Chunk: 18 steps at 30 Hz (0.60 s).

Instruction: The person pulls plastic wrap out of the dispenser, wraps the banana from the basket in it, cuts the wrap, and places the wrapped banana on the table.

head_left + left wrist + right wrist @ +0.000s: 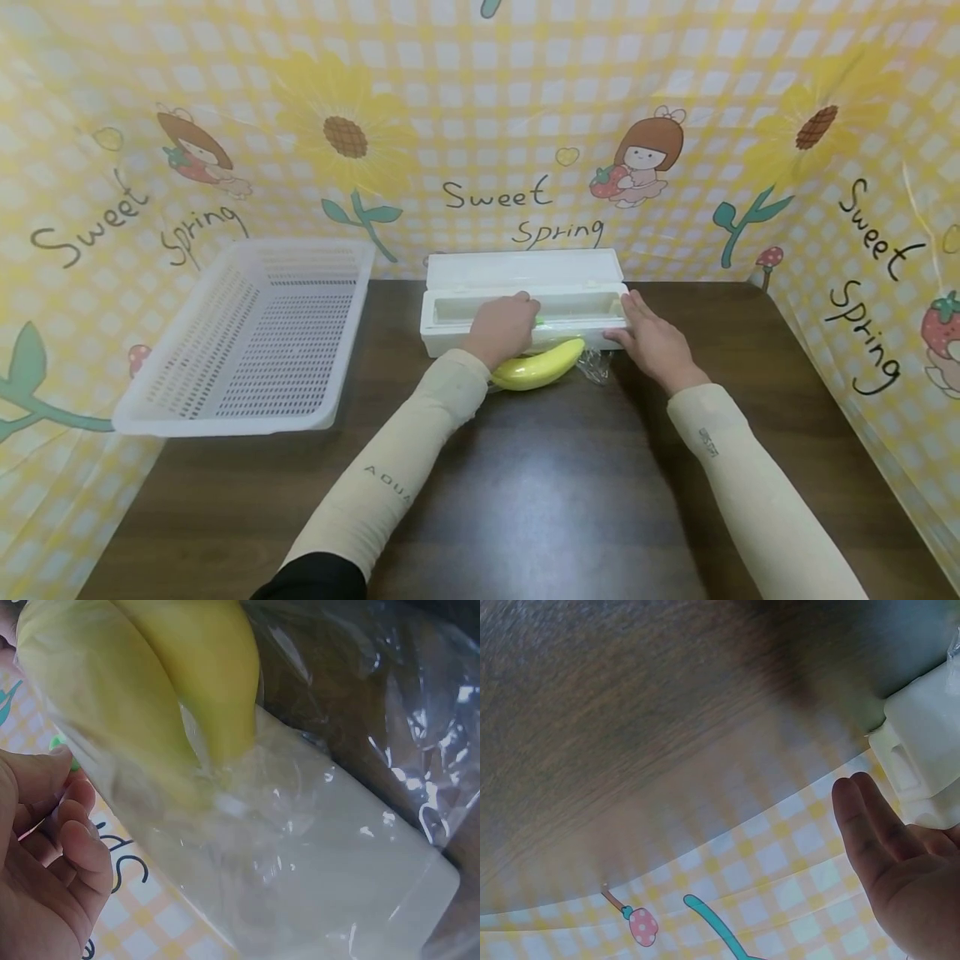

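Observation:
A white cling film box [450, 337], its lid [525, 267] raised, lies near the back of the table. My left hand [504, 327] reaches over its front edge, and the left wrist view shows thumb and fingertips pinching a small green slide cutter [73, 756]. My right hand [660, 343] touches the box's right end with fairly straight fingers [866, 817], its thumb by the front. Clear cling film [300, 795] hangs down the box's front and spreads onto the table. A yellow banana [540, 367] lies before the box, partly hidden by my left wrist.
A white slotted plastic basket [348, 333] stands on the left of the brown wooden table [540, 500]. Yellow checked cloth [480, 108] with printed flowers and lettering rises behind the table and along both sides. Crumpled film [596, 367] lies right of the banana.

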Available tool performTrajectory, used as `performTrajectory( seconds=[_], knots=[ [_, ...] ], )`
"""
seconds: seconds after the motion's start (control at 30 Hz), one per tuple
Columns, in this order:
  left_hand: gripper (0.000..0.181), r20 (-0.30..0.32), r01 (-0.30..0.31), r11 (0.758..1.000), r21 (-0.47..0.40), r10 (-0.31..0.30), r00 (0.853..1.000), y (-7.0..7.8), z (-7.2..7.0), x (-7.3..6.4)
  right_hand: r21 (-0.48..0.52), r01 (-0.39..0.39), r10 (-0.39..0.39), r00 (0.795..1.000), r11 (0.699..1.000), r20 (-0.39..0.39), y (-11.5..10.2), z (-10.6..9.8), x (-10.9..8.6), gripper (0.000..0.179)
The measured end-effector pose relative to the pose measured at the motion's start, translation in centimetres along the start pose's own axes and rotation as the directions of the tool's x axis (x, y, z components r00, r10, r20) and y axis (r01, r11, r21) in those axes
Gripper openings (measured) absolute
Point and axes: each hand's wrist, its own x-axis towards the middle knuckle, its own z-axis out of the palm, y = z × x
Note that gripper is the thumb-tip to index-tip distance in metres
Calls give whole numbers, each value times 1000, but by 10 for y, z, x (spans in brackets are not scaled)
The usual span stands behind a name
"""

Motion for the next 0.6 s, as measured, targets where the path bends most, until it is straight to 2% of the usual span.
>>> performTrajectory(
  seconds=[0.43,0.6],
  knots=[
    [14,-10,4,1000,5,-4,1000,-6,-1,-5,-6,5,-5,1000,1000,-3,-1,0,1,81],
    [15,-20,-15,1000,10,15,1000,-7,-2,-6,-10,14,-14,1000,1000,-9,-1,-1,0,80]
  ],
)
